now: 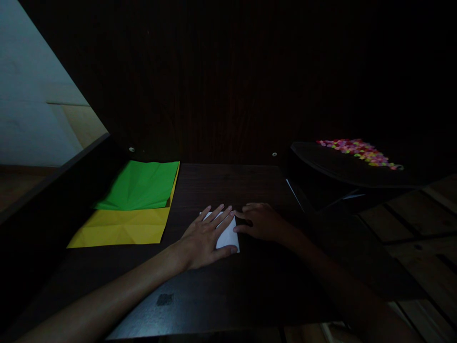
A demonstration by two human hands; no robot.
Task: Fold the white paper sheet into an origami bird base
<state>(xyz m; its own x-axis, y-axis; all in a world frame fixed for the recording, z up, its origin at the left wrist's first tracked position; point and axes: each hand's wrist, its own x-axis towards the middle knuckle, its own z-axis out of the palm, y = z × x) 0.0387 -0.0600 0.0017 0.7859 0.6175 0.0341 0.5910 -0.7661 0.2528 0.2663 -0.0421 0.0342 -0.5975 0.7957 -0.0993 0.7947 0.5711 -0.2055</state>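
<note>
Head view: dim, looking down on a dark wooden table (221, 190) against a dark wall
Left hand (207, 236): flat, palm down, fingers spread and pointing to about 1 o'clock; pressing on the white paper, covering most of its left part; thumb lying along the sheet's near edge; gripping nothing, only pressing
Right hand (262, 222): palm down, fingers loosely curved and pointing to 9 o'clock; fingertips touching the right edge of the white paper; too dark to tell whether an edge is pinched or merely pressed
White paper (227, 233): small sheet, flat on the table near its middle, under and between the two hands; only the strip at 3 o'clock of the left hand showing, plus a corner past the fingertips at 12 o'clock
Green paper (141, 185): creased sheet at 10 o'clock of the hands, well apart from them, overlapping the far part of the yellow sheet, near edge lifted slightly
Yellow paper (119, 228): larger creased sheet at 9 o'clock of the left hand, flat on the table, partly under the green one
Dark tray (335, 166): at 2 o'clock of the right hand, beyond the table's right edge, well apart
Coloured small pieces (359, 151): a heap of pink, yellow and green bits on the tray's far side; too small to tell what they are
Floor (421, 224): wooden planks at 3 o'clock
</note>
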